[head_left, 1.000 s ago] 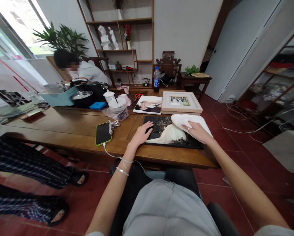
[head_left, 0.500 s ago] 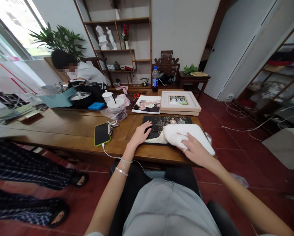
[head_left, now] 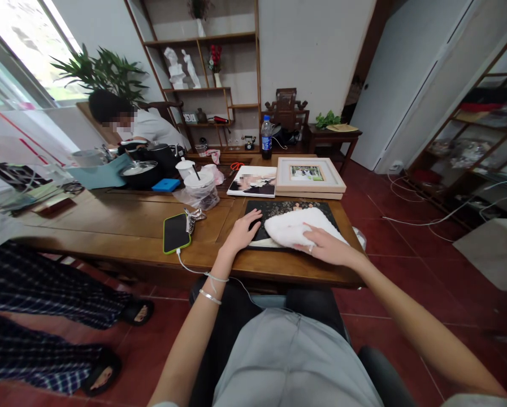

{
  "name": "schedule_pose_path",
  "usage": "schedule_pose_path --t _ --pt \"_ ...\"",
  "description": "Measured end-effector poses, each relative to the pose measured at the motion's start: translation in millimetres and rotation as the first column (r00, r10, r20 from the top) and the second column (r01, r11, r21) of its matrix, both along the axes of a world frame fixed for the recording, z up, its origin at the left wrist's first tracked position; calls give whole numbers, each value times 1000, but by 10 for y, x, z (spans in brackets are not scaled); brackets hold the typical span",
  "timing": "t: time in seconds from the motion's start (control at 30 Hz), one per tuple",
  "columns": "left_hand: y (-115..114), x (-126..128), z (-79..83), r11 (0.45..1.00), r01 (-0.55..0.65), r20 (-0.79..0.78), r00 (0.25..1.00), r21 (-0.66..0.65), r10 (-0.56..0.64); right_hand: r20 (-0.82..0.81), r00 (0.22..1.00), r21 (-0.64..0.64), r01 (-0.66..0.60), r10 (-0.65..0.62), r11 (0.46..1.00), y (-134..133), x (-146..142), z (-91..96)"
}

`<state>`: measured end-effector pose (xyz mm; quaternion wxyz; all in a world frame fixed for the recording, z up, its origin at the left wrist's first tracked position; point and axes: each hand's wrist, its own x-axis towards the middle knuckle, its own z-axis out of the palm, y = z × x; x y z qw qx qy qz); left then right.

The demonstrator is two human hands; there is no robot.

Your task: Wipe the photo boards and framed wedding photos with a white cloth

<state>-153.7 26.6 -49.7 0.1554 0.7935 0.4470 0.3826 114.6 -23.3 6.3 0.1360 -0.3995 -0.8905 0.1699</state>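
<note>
A dark photo panel (head_left: pixel 278 210) lies flat on the wooden table (head_left: pixel 121 217) in front of me. My left hand (head_left: pixel 242 230) rests flat on the panel's left edge, fingers spread. My right hand (head_left: pixel 326 246) presses a white cloth (head_left: pixel 293 229) down on the panel's middle, fingers over the cloth's near edge. The cloth hides most of the picture.
Behind the panel lie a framed photo (head_left: pixel 309 174) and an unframed print (head_left: pixel 252 182). A green-cased phone (head_left: pixel 176 232) on a cable, a clip (head_left: pixel 193 217), a bagged cup (head_left: pixel 201 189), a pot (head_left: pixel 139 172) and a bottle (head_left: pixel 265 137) stand leftward. Another person sits at the far left; legs show bottom left.
My right hand has dragged the white cloth from the panel's far right corner toward me and leftward over its middle. My left hand has stayed put.
</note>
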Motion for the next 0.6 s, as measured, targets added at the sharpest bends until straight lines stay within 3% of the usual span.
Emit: schedule_pose_path --t 0.23,0.33,0.4,0.47,0.53,0.6 --pt "-10 11 10 999 4 28 1000 -34 -3 -9 983 143 184 -184 973 646 125 21" --pt "3 0 24 995 -76 146 986 -69 85 44 967 185 238 -250 954 667 100 -38" --pt "23 -31 57 976 -135 322 929 -171 185 78 966 226 222 -245 948 571 36 -90" --pt "44 -87 118 924 -114 501 812 -366 298 79 979 263 162 -189 951 404 -69 -128" --pt "51 -162 205 822 -9 600 680 -569 423 67 993 283 76 -99 956 196 -215 -142" --pt "28 -243 304 715 117 625 595 -689 505 53 998 297 0 -17 955 -15 -393 -138"
